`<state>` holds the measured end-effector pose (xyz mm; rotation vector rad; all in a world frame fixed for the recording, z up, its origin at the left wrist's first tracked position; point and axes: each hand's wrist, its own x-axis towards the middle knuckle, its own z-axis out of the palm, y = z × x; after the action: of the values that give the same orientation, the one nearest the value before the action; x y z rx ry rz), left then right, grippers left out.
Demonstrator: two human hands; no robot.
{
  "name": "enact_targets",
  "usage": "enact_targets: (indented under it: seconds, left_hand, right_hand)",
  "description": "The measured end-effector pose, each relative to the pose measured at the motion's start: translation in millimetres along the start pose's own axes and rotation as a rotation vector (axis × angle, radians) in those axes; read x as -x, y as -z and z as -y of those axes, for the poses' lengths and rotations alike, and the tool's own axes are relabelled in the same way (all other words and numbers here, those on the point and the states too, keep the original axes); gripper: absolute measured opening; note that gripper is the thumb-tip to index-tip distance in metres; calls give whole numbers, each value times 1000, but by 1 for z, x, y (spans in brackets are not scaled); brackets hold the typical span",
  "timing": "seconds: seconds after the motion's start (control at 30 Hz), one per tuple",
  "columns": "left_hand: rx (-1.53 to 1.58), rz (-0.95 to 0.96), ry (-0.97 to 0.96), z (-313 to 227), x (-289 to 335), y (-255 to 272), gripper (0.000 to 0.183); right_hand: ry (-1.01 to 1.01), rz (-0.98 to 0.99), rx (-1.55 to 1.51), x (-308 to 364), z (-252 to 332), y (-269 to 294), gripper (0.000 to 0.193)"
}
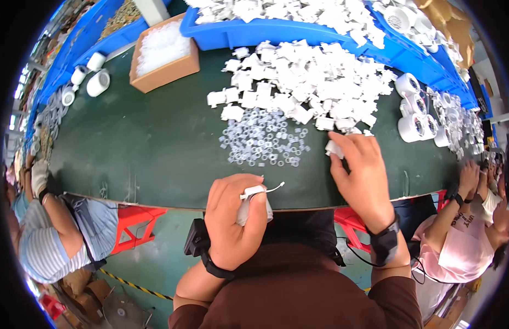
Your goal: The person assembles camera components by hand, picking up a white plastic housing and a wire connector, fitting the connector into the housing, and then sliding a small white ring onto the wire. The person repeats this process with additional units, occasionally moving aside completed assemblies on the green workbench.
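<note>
My left hand [232, 216] is closed around a white plastic part [253, 193] at the front edge of the table; a thin white strip sticks out of it to the right. Much of that part is hidden by my fingers and palm. Farther right, my right hand [361, 170] pinches a small white plastic piece [334, 148] between thumb and fingertips, just above the dark green tabletop. This piece is beside the near edge of a big heap of white plastic parts [315, 82]. Left of it lies a pile of small translucent rings [260, 137].
Blue bins [265, 33] with white parts line the back. A cardboard box [167, 74] holds clear pieces. White cylindrical housings [412, 127] stand at the right, others [98, 83] at the left. Co-workers sit on both sides, one wearing a glove [39, 178]; red stools [136, 225] are below.
</note>
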<state>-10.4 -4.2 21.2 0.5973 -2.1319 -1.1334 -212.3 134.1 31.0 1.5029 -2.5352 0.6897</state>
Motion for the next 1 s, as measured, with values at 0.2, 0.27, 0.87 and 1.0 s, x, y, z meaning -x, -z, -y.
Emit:
enact_targets:
  seconds: [0.2, 0.27, 0.87, 1.0]
  left_hand:
    - [-1, -56, 13, 0, 2, -1, 8]
    - [-29, -76, 7, 1, 3, -3, 8]
    - [-170, -110, -115, 4, 2, -12, 33]
    - [-126, -124, -143, 10, 4, -14, 36]
  right_hand:
    - [-145, 61, -461, 3, -1, 7, 30]
    - [-355, 158, -1087, 7, 15, 17, 26]
    - [-148, 40, -1220, 25, 84, -37, 45]
    - [-100, -27, -1094, 27, 91, -35, 46]
